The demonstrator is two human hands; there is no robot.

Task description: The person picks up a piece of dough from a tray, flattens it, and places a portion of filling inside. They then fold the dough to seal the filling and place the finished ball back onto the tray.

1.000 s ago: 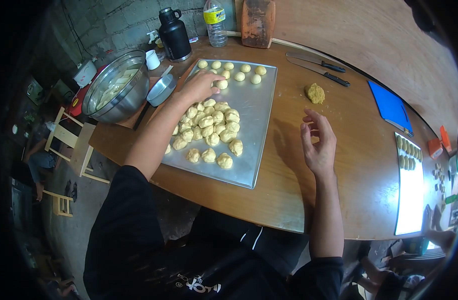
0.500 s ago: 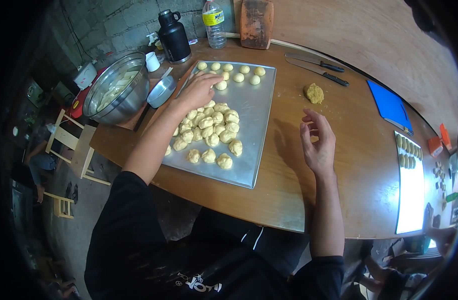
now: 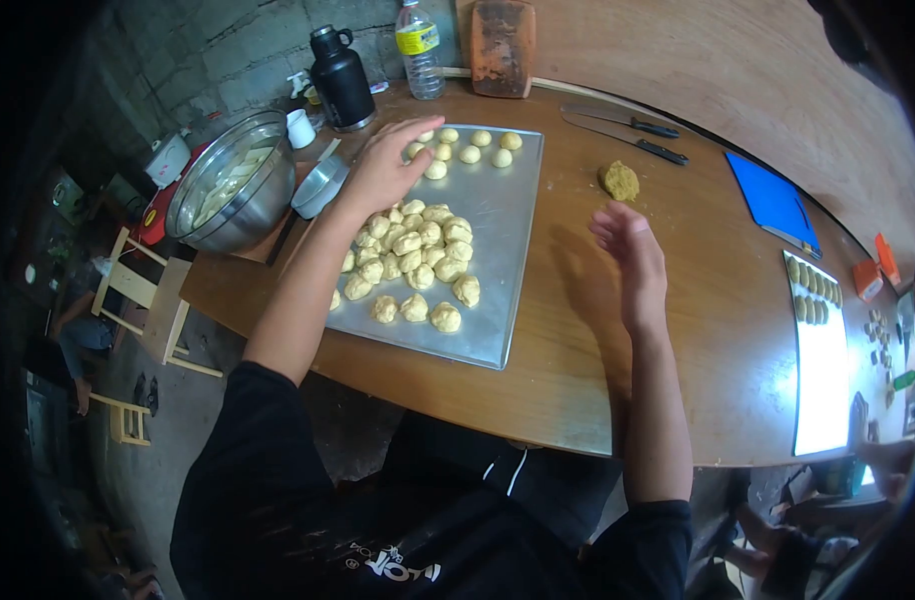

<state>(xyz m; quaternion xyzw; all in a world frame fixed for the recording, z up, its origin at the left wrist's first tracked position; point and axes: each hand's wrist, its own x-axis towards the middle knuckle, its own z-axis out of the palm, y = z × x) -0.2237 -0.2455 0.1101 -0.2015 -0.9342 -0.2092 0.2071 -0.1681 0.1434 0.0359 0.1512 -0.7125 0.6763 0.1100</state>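
My left hand [image 3: 386, 168] is over the far left part of a metal tray [image 3: 498, 230], thumb and fingers apart, with nothing visible in it. Close to its fingertips sit several smooth, round dough balls [image 3: 471, 154]. Below my left wrist, rougher dough lumps [image 3: 408, 243] are heaped together, with a few standing apart at the near side. My right hand [image 3: 638, 265] hovers above the table right of the tray, its fingers loosely bent and apart, holding nothing that I can see. Just beyond it lies a crumbly yellow-brown lump [image 3: 620, 181].
Left of the tray stand a large steel bowl [image 3: 233, 185] and a round metal tin [image 3: 321, 186]. A black jug [image 3: 341, 80] and a plastic bottle [image 3: 419, 50] are behind. Two knives [image 3: 638, 140], a blue board [image 3: 775, 200] and another tray [image 3: 821, 380] with shaped pieces lie rightward.
My left hand has risen a little off the dough balls, its fingers stretching out and thumb spreading. My right hand has turned more edge-on. The view has shifted slightly.
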